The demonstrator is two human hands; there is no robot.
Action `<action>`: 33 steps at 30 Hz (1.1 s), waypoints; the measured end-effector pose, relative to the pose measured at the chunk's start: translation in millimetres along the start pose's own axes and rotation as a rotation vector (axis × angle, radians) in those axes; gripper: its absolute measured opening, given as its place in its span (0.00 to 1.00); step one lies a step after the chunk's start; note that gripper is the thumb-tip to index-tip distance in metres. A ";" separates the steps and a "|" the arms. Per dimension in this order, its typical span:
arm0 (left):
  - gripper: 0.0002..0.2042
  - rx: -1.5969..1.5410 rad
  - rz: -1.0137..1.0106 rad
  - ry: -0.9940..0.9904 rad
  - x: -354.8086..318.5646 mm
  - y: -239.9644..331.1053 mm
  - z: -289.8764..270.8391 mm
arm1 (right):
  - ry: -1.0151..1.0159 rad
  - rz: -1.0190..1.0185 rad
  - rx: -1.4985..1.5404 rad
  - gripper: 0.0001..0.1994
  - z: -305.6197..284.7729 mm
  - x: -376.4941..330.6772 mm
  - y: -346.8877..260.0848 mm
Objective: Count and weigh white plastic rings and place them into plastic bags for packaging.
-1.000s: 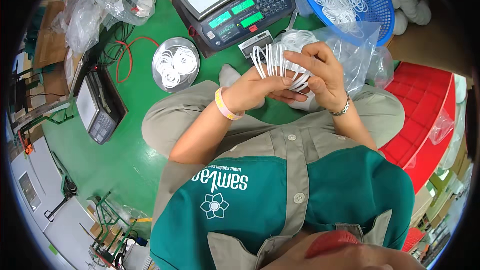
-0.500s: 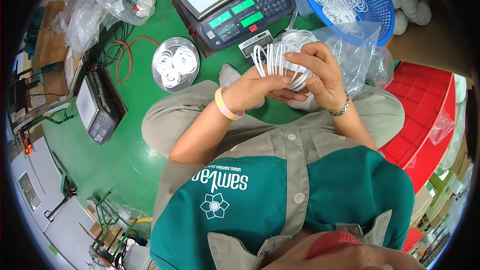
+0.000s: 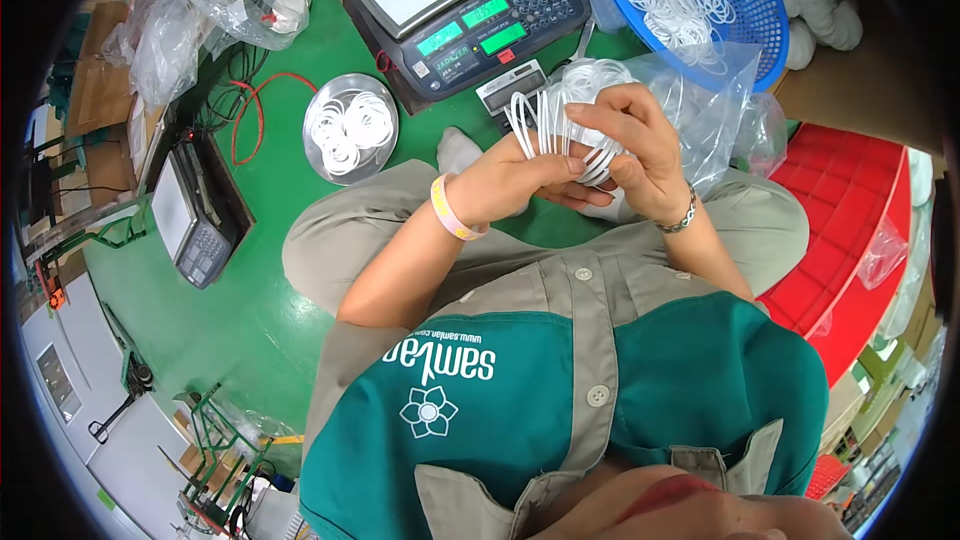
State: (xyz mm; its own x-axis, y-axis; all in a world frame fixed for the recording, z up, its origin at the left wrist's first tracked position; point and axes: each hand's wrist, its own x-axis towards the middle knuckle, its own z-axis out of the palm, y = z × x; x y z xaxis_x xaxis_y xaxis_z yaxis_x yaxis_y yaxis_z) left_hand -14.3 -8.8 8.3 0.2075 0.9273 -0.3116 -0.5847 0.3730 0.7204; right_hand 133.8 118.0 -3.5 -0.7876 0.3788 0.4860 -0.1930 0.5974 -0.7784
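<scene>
The left hand (image 3: 503, 181) clamps a fanned bundle of white rings (image 3: 545, 128), just nearer than a ring pile (image 3: 602, 73); the right hand (image 3: 648, 155) curls at the bundle's right end, pinch unclear. A slackening left-hand grip could spill rings into that pile.

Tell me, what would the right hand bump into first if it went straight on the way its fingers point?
Most likely the white rings: the fingers of the right hand point at that bundle, which the left hand holds, and seem to touch it, though depth is hard to judge.
</scene>
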 end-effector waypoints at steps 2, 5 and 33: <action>0.15 0.007 0.034 0.038 0.1 -1.5 2.1 | -0.053 0.018 -0.011 0.23 -1.4 0.1 -0.4; 0.15 -0.014 0.041 0.051 0.1 -2.0 3.3 | -0.034 0.024 0.012 0.23 -1.4 0.4 -0.5; 0.16 0.114 -0.039 -0.065 0.9 -2.2 0.4 | 0.019 -0.059 -0.023 0.22 6.6 2.9 0.3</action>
State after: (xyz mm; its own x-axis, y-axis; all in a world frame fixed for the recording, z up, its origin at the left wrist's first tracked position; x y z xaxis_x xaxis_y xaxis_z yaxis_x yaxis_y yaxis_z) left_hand -12.5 -8.7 6.7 0.2809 0.9106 -0.3030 -0.4828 0.4070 0.7754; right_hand 127.6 114.6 -4.9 -0.7636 0.3556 0.5389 -0.2255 0.6352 -0.7387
